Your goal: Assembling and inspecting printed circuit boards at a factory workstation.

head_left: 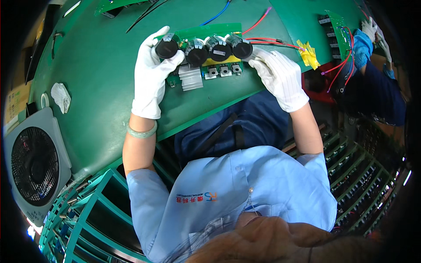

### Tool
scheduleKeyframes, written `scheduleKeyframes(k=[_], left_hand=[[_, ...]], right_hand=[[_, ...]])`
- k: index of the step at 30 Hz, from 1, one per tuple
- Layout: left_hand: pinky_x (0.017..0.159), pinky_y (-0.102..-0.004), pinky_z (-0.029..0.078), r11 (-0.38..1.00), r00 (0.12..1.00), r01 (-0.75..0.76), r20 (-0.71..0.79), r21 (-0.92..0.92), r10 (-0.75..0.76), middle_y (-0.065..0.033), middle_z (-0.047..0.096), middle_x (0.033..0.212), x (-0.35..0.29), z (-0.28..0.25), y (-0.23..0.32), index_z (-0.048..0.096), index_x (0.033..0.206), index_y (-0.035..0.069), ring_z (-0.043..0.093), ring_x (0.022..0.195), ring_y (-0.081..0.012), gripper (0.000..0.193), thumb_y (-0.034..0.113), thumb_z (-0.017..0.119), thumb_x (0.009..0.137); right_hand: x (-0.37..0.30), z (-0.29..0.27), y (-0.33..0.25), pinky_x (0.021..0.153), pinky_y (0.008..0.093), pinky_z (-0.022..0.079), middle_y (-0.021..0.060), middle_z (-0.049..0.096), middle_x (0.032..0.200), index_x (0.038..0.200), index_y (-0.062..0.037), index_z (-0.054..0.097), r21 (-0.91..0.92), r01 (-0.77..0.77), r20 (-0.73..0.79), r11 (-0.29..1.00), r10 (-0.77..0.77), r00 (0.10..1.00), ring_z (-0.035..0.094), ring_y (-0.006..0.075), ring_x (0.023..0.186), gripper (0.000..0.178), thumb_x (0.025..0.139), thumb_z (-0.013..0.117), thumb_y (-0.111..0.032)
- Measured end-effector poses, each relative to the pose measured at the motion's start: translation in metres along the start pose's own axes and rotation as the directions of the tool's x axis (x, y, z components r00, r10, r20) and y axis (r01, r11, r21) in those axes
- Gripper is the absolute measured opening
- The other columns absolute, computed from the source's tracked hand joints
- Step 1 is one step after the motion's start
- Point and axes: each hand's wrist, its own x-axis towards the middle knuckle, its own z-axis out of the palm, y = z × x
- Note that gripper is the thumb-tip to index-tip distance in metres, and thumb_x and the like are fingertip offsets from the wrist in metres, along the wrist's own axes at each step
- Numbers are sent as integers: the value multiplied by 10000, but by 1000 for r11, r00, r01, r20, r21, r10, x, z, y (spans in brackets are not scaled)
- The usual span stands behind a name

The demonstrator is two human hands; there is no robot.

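Electronics workshop, green workbench (101, 79), circuit board (206, 30), teal rack (86, 212)

a light-blue short-sleeved shirt (285, 184) is bearing red-and-blue chest markings (196, 197); white striped gloves (148, 72) are covering both hands (281, 76); a green bangle (142, 134) is circling the left forearm (138, 153).

My white-fabric-gloved left hand (149, 76): forefinger up, thumb stretched across to the right, the two curved apart in a firm hold. My white, striped-fabric-gloved right hand (283, 79): back up, fingers bent and bunched, pointing inward and away from me; can't tell how tightly they close. Both wrists covered by glove cuffs. Bare left forearm (138, 149) runs nearly straight out from me; bare right forearm (308, 129) slants inward. Hands well apart.
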Motion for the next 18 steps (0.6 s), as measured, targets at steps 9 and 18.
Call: scheduleKeyframes(k=[9,18], left_hand=[[917,-275,486,996,1000,-2,7,-86,3,-140,490,1210,2,-1,-1,375,1313,-70,565,1010,-153,594,-47,672,799],[913,-276,488,995,1000,10,12,-99,-8,-131,509,1173,2,-3,-3,381,1321,-74,555,1026,-154,591,-30,676,810]], right_hand=[[1,16,16,542,321,476,57,617,710,935,-112,687,-17,17,-42,1000,-17,999,601,230,614,185,769,727,-183],[8,10,13,587,330,501,60,660,762,887,-92,694,-6,-2,42,1000,2,999,631,246,669,127,787,705,-171]])
